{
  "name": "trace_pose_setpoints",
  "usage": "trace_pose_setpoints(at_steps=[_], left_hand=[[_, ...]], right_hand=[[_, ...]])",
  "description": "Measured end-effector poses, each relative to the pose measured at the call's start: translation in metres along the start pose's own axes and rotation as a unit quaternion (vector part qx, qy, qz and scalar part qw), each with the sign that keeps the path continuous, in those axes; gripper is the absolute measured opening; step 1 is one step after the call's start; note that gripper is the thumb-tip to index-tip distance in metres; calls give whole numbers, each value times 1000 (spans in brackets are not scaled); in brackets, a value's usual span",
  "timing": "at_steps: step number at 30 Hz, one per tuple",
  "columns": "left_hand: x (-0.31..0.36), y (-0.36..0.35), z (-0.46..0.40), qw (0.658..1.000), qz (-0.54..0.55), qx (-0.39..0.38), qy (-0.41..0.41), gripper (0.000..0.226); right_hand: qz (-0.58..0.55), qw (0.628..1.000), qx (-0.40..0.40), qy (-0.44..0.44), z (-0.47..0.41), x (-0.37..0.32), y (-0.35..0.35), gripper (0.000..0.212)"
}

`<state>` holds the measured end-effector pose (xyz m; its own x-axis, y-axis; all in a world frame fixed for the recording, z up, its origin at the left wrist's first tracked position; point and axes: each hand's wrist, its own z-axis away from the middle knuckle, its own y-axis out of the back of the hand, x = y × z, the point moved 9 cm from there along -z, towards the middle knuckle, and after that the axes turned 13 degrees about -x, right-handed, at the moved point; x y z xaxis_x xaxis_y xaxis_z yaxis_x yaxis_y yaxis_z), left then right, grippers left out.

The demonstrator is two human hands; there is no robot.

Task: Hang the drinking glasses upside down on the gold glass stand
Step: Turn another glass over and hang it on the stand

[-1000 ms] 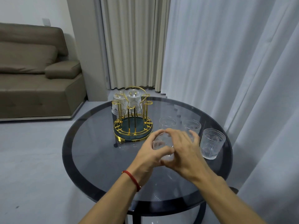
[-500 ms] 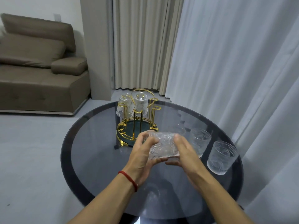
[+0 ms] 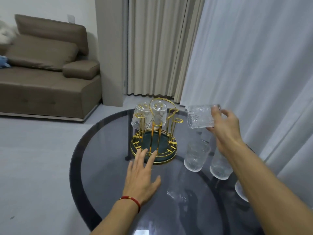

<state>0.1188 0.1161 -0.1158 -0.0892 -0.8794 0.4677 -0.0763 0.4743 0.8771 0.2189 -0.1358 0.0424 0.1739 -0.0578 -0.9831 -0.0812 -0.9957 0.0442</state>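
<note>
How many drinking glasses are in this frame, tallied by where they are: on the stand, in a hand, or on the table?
Hung upside down on the gold stand: 2
Held in the right hand: 1
Standing on the table: 3, the last mostly hidden by the right forearm
Total: 6

Bare pegs (image 3: 176, 122) on stand's right side, hung glasses (image 3: 149, 114) crowd left, upright glasses (image 3: 196, 155) beside base

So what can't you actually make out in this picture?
- Glass at the table's right: mostly hidden by the right forearm, head view.
- Left hand: touching the gold stand or hovering, unclear.
- Held glass: its far end is covered by the right hand.
- Sofa: cut off by the left edge.
</note>
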Motion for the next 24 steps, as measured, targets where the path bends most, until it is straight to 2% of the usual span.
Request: trace_pose_setpoints(at_steps=[2,7,14,19,24], left_hand=[[-1,-11,0,999,-30,-31,7,81],[1,-16,-1,996,-73,-55,19,75],[6,-13,3,995,-83,-55,20,73],[10,-11,4,996,-71,-48,8,76],[10,-11,2,997,-67,-41,2,78]], right_hand=[[49,999,1,11,-20,-11,-16,73],[167,986,1,24,-54,-25,-46,61],[287,952,-93,54,-81,-51,-76,69],[345,926,-145,51,-88,-48,-95,84],[378,898,-218,47,-96,-35,-112,90]])
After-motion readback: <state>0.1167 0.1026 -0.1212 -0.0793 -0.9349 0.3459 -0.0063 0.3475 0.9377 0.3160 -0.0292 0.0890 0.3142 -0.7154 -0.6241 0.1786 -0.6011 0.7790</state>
